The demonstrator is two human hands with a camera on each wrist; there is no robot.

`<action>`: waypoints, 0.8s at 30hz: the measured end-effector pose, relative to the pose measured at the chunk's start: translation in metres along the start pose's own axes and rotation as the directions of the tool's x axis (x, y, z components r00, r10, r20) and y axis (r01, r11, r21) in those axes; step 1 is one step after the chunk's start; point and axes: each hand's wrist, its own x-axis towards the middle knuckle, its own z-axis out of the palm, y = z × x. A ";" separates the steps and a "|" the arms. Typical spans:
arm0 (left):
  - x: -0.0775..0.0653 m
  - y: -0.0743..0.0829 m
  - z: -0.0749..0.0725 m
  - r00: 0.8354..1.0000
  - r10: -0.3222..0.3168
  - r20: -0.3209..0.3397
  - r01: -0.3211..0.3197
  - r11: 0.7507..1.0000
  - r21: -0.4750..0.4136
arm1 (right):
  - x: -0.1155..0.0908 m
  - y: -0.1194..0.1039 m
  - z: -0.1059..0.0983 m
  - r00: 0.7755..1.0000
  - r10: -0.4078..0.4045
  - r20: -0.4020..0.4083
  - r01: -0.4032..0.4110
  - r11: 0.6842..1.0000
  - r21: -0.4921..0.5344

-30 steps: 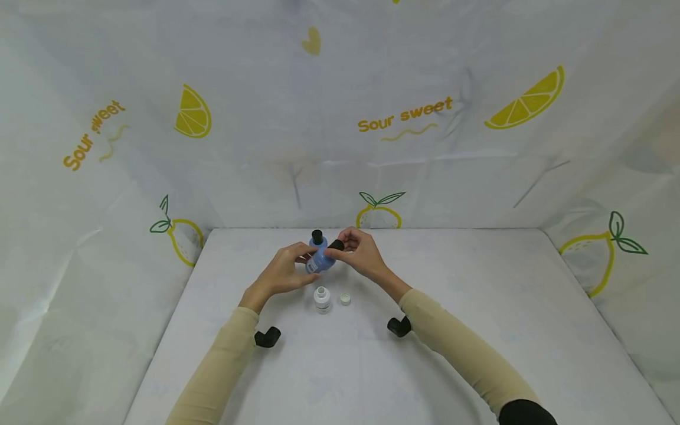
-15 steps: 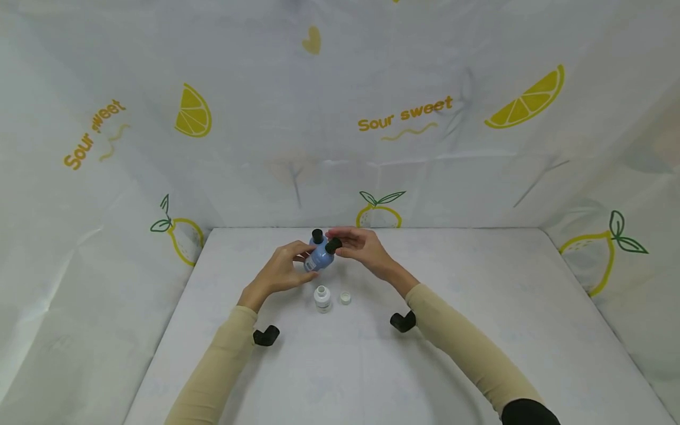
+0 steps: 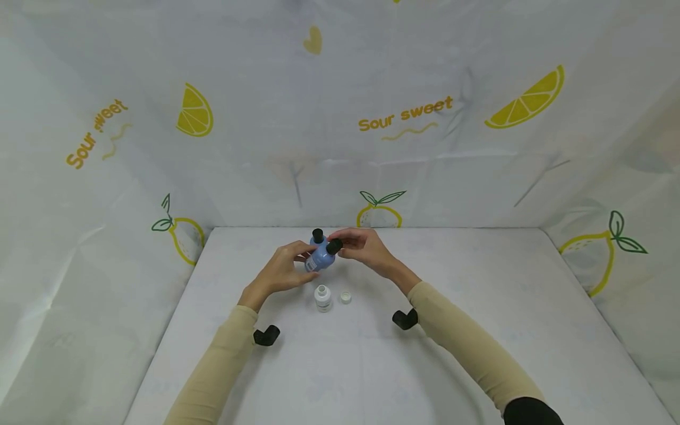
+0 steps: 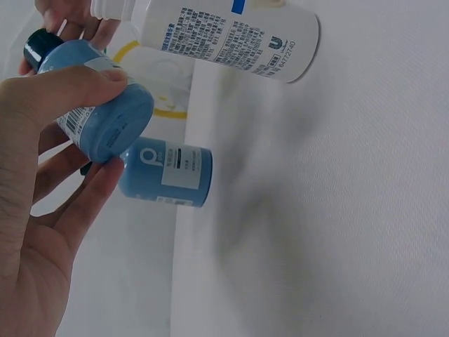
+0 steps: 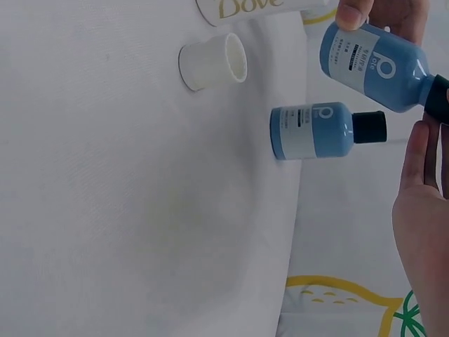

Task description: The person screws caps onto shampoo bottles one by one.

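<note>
My left hand (image 3: 284, 270) grips a small blue bottle (image 3: 319, 259), tilted with its black cap (image 3: 334, 246) up and to the right. Its thumb and fingers wrap the lower body, as the left wrist view shows. At that cap is my right hand (image 3: 366, 251), fingers bent about it from the far side. Behind the held bottle, a second blue bottle (image 5: 316, 131) with a black cap stands upright on the table. Nearer to me stands a white Dove bottle (image 3: 323, 299), its neck uncapped. Just right of it lies a white cap (image 5: 210, 63), hollow side up.
The white table (image 3: 467, 330) ends at a hanging white sheet (image 3: 255, 118) printed with lemons. Black wrist-camera mounts (image 3: 267, 336) stick out from both forearms, close over the table.
My right hand lets go of the black cap, its fingers straighten and shift, then bend about the cap again. The left hand and the held bottle stay nearly still.
</note>
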 end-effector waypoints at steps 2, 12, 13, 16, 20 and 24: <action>0.000 0.000 0.000 1.000 0.004 -0.001 -0.004 1.000 0.000 | 0.000 0.000 0.000 1.000 0.008 -0.012 -0.008 1.000 -0.012; -0.001 0.002 -0.001 1.000 -0.004 -0.006 0.004 1.000 0.006 | 0.002 -0.003 0.008 0.996 0.008 -0.090 -0.012 0.999 -0.053; -0.001 0.001 -0.001 1.000 -0.004 -0.007 0.004 1.000 0.007 | 0.002 -0.003 0.008 0.995 0.007 -0.098 -0.012 0.999 -0.053; -0.001 0.001 -0.001 1.000 -0.002 -0.006 0.002 1.000 0.008 | 0.003 -0.003 0.010 0.993 0.011 -0.118 -0.017 0.999 -0.051; 0.000 0.001 -0.001 1.000 0.004 -0.009 -0.004 1.000 0.007 | 0.003 -0.002 0.011 0.990 0.014 -0.139 -0.023 0.998 -0.061; 0.002 0.000 0.000 1.000 0.011 -0.011 -0.011 1.000 0.010 | 0.003 -0.001 0.011 0.987 0.017 -0.162 -0.029 0.997 -0.072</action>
